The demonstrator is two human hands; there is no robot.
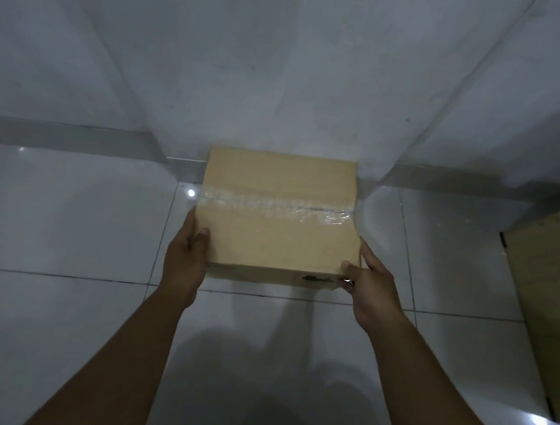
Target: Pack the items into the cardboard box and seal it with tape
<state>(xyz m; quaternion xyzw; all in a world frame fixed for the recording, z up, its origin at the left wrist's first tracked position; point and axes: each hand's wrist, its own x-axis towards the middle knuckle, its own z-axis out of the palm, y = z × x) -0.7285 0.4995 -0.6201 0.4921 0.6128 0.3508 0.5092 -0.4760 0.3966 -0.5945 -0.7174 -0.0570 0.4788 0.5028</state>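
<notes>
Taped cardboard box held in both hands at the foot of a wall.

A pale wall (283, 61) fills the far half of the view and glossy white floor tiles (69, 229) the near half, with a brown board (546, 300) at the right edge. The cardboard box (276, 239) sits in the middle, its far side close to the wall; whether it rests on the tiles cannot be told. The left hand (185, 255) grasps its near left side, thumb on top. The right hand (371, 286) grasps the near right corner, thumb on top. Clear tape (272, 203) runs left to right over the closed flaps' seam, wrinkled at its right end.
</notes>
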